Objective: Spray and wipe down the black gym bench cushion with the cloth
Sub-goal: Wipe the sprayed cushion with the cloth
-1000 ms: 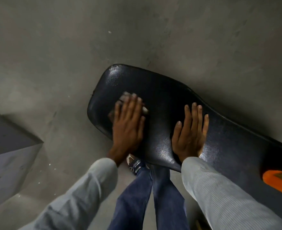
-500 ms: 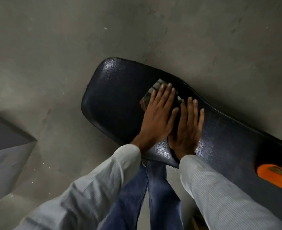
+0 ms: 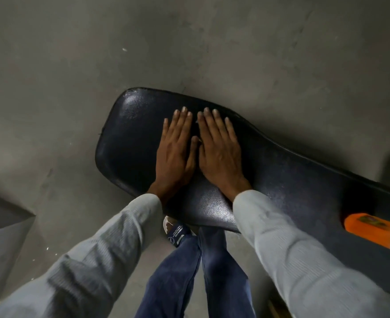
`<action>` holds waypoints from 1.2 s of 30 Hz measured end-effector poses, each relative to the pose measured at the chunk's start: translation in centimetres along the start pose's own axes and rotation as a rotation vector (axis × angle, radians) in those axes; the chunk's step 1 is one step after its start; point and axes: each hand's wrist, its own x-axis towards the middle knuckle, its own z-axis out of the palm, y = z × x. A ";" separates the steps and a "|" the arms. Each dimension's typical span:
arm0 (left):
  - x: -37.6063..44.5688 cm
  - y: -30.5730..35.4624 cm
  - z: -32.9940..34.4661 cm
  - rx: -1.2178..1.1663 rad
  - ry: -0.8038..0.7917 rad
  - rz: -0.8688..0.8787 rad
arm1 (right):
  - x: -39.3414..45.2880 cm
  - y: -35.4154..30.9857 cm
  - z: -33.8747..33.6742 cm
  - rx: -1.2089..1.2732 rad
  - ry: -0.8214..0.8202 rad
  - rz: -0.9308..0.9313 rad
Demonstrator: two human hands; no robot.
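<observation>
Both palms lie flat, fingers spread, side by side on the cushion (image 3: 281,180), left hand (image 3: 175,154) beside right hand (image 3: 219,152), gripping nothing. Its long axis runs from the rounded end at upper left toward lower right. Half a second ago the cloth showed under my left fingers; now it is hidden.

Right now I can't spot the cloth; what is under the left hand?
The left hand lies flat on the black cushion. No cloth shows around it; anything beneath the palm is covered.
</observation>
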 end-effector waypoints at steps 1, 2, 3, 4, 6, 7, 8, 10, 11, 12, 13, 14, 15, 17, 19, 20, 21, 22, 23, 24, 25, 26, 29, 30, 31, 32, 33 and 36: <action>0.1 0.6 0.4 0.013 -0.020 0.037 | -0.7 1.3 -0.1 -0.019 -0.006 0.027; 0.2 1.4 0.8 0.016 -0.040 0.083 | -1.8 2.6 -0.6 -0.036 0.001 0.092; 0.3 2.4 1.4 0.009 -0.067 0.133 | -3.2 3.8 -1.3 -0.051 0.014 0.188; 0.4 3.5 2.0 -0.006 -0.100 0.176 | -5.1 4.8 -2.0 -0.060 0.024 0.304; 0.2 5.2 3.3 -0.048 -0.158 0.205 | -9.8 5.1 -3.1 -0.051 0.049 0.526; 0.1 5.6 3.8 -0.066 -0.179 0.200 | -12.3 4.1 -3.2 -0.058 0.049 0.599; 0.0 5.7 4.3 -0.071 -0.200 0.196 | -14.6 2.5 -3.1 -0.071 0.012 0.618; -0.2 5.2 4.7 -0.036 -0.250 0.215 | -17.4 -0.7 -2.1 -0.124 -0.103 0.515; -0.3 4.9 4.8 -0.016 -0.269 0.225 | -17.5 -1.4 -1.7 -0.144 -0.148 0.435; -0.3 4.8 4.9 -0.005 -0.279 0.227 | -16.8 -1.1 -1.4 -0.156 -0.182 0.370; -0.2 4.8 5.0 0.000 -0.279 0.224 | -15.5 0.1 -1.3 -0.161 -0.199 0.300; -0.1 4.9 5.0 0.006 -0.276 0.219 | -14.0 1.7 -1.5 -0.151 -0.208 0.234; -0.1 5.0 5.1 0.018 -0.271 0.216 | -12.5 3.7 -1.9 -0.139 -0.184 0.204; -0.2 5.1 5.2 0.067 -0.262 0.227 | -10.4 8.1 -3.1 -0.107 -0.117 0.315; -0.3 5.4 5.4 0.146 -0.267 0.245 | -10.4 11.5 -4.5 -0.120 -0.048 0.536; -0.3 5.6 5.4 0.183 -0.274 0.249 | -11.5 12.2 -5.0 -0.117 -0.013 0.648; -0.4 5.7 5.4 0.208 -0.281 0.250 | -13.2 12.2 -5.3 -0.113 0.021 0.746; -0.4 5.9 5.5 0.225 -0.286 0.250 | -15.0 11.3 -5.4 -0.104 0.045 0.820; -0.3 6.1 5.5 0.240 -0.289 0.248 | -16.6 9.7 -5.3 -0.105 0.052 0.862; -0.4 6.2 5.5 0.261 -0.293 0.245 | -18.0 7.6 -4.9 -0.089 0.030 0.872; -0.4 6.2 5.5 0.285 -0.298 0.243 | -18.7 5.5 -4.3 -0.068 -0.001 0.852; -0.5 6.2 5.6 0.305 -0.305 0.241 | -18.7 3.7 -3.8 -0.042 -0.026 0.805; -0.4 6.1 5.7 0.331 -0.318 0.232 | -15.3 2.9 -2.6 -0.013 -0.026 0.581; -0.3 6.1 5.8 0.330 -0.317 0.232 | -13.9 4.2 -2.6 -0.012 -0.031 0.509; -0.3 6.1 5.8 0.330 -0.312 0.234 | -12.7 6.0 -2.8 -0.024 -0.029 0.453; -0.2 6.1 5.9 0.334 -0.308 0.234 | -11.8 7.9 -3.1 -0.019 -0.030 0.427; -0.2 6.1 5.8 0.338 -0.306 0.233 | -11.4 9.7 -3.6 -0.015 -0.033 0.432; -0.2 6.3 5.8 0.343 -0.306 0.226 | -13.2 13.3 -5.0 -0.034 -0.015 0.628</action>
